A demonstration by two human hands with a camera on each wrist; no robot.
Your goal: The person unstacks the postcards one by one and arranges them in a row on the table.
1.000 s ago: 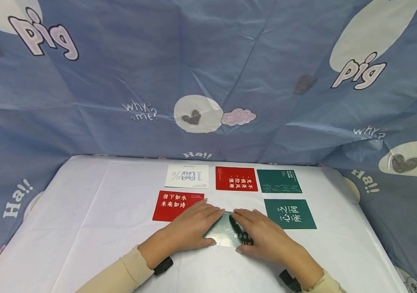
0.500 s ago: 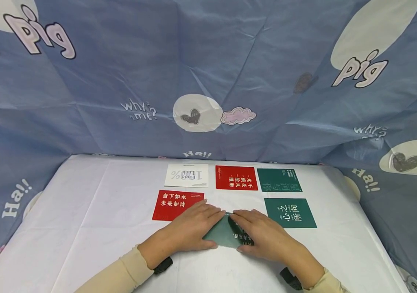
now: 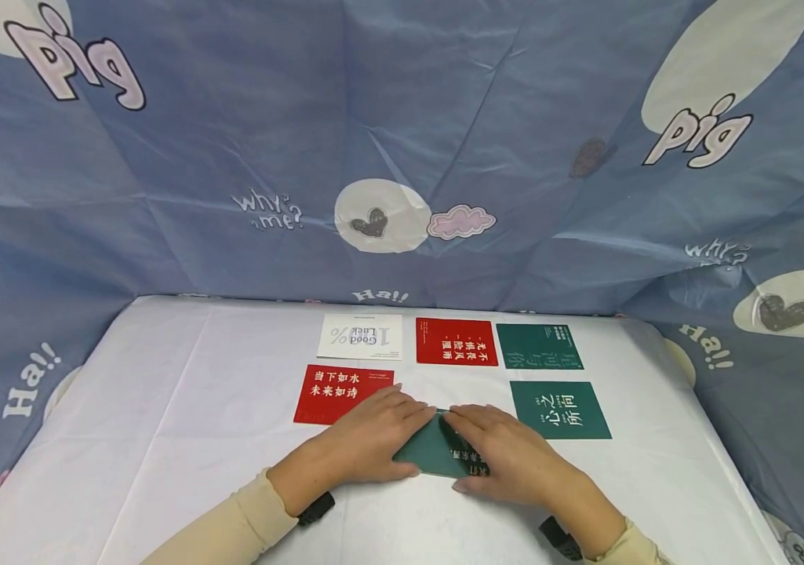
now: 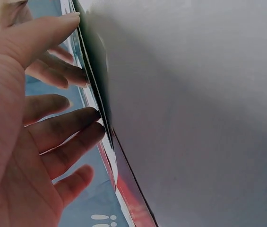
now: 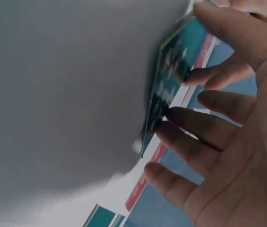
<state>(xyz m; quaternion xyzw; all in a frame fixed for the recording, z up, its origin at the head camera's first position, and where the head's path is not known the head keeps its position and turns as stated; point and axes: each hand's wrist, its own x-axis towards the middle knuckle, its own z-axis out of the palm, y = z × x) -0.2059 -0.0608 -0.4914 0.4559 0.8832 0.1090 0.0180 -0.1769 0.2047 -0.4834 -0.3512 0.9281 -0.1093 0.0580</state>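
A dark green card (image 3: 424, 453) with pale printed characters lies on the white tabletop between my hands. My left hand (image 3: 368, 435) rests over its left part, thumb by the near edge and fingertips by the far edge. On the right part, my right hand (image 3: 511, 457) lies the same way and covers some of the print. In the right wrist view, the fingertips of fairly straight fingers (image 5: 202, 125) touch the green card's printed face. The left wrist view shows the card nearly edge-on, with the left fingertips along it.
Behind my hands lie a white "Good Luck" card (image 3: 359, 349), a red card (image 3: 456, 342) and a green card (image 3: 540, 347). A second red card (image 3: 331, 384) is beside my left fingers; another green card (image 3: 561, 410) is beside my right hand. A blue printed cloth (image 3: 402, 141) hangs behind the white table (image 3: 183, 439).
The shine on the middle green card has faded, leaving its face darker and more even. Both hands have stayed almost in place, with only slight thumb shifts.
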